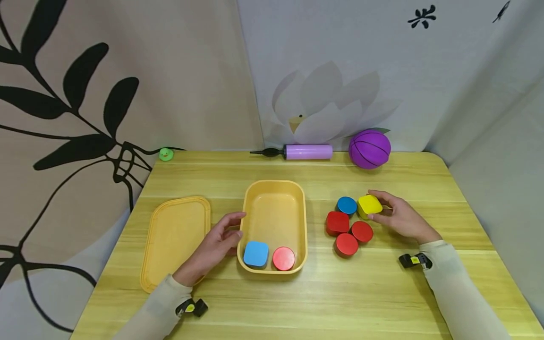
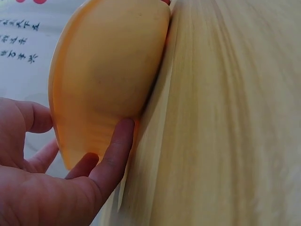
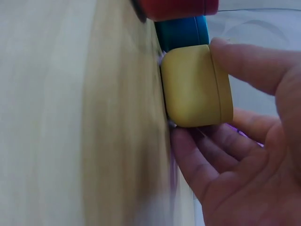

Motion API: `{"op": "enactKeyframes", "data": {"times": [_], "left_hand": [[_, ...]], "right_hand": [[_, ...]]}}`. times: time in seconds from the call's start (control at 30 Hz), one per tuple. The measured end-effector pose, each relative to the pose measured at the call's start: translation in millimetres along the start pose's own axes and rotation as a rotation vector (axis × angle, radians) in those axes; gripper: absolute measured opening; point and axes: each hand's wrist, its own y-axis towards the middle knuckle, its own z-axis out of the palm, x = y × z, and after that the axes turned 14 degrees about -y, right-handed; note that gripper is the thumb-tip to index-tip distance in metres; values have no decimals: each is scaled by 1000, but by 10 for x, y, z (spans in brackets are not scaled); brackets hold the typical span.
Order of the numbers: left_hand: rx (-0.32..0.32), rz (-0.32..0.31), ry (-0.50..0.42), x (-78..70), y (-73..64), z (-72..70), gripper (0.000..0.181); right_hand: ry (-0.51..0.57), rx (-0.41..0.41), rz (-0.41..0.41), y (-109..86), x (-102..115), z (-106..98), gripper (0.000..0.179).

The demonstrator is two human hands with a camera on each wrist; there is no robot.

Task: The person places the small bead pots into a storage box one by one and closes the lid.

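My right hand (image 1: 401,217) holds a yellow rounded-square box (image 1: 369,206) between thumb and fingers. In the right wrist view this box (image 3: 193,87) has a seam near its top and stands close to the tabletop. Next to it are a blue round box (image 1: 346,206), a red square box (image 1: 337,223) and two red round boxes (image 1: 362,232). My left hand (image 1: 218,243) touches the left side of an orange-yellow tub (image 1: 275,185); fingertips rest on the tub wall (image 2: 108,70) in the left wrist view. Inside the tub lie a blue square box (image 1: 256,254) and a red round box (image 1: 283,258).
A flat yellow lid (image 1: 178,231) lies left of the tub, partly under my left forearm. Along the back edge are a small green toy (image 1: 166,154), a purple hand pump (image 1: 308,151) and a purple ball (image 1: 369,149). A printed curtain (image 1: 191,71) hangs behind the wooden table (image 1: 289,307).
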Motion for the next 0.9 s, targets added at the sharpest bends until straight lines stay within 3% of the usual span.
{"op": "enactKeyframes", "data": {"times": [0.3,0.7,0.9], "left_hand": [[-5,-8,-1,-8,2,5,50],[-8,-6,8,10,7,-8,48],[-6,1,8,7,9,-7,49]], "right_hand": [[-14,-33,0,-26,-3,-42,79],[24,-134,-16,-69,283,-111,74],[44,-175,-89,-34,513,-115,70]]}}
